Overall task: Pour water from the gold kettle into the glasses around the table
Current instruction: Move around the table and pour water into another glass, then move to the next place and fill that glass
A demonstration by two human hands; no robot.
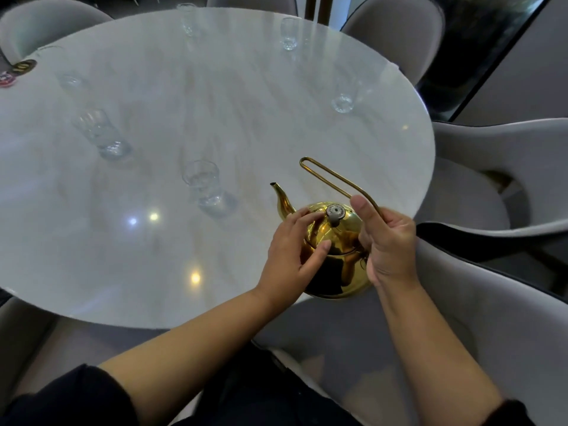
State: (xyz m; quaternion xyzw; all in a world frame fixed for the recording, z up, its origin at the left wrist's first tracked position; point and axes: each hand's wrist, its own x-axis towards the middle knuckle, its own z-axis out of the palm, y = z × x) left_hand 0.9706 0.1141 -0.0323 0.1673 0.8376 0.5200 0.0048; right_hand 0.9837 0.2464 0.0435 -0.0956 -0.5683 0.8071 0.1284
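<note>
The gold kettle (336,259) sits at the near right edge of the round white table (215,118), spout pointing left and away. My right hand (388,241) is closed around the lower end of its long wire handle. My left hand (292,256) rests on the lid, fingertips beside the grey knob, thumb on the kettle's side. Several clear glasses stand around the table: the nearest glass (204,187) just left of the spout, another glass (100,133) further left, and a glass (342,96) at the right rim.
More glasses (289,33) stand along the far edge. Grey padded chairs (498,167) ring the table, one close at my right. Dark round coasters (23,66) lie at the far left rim.
</note>
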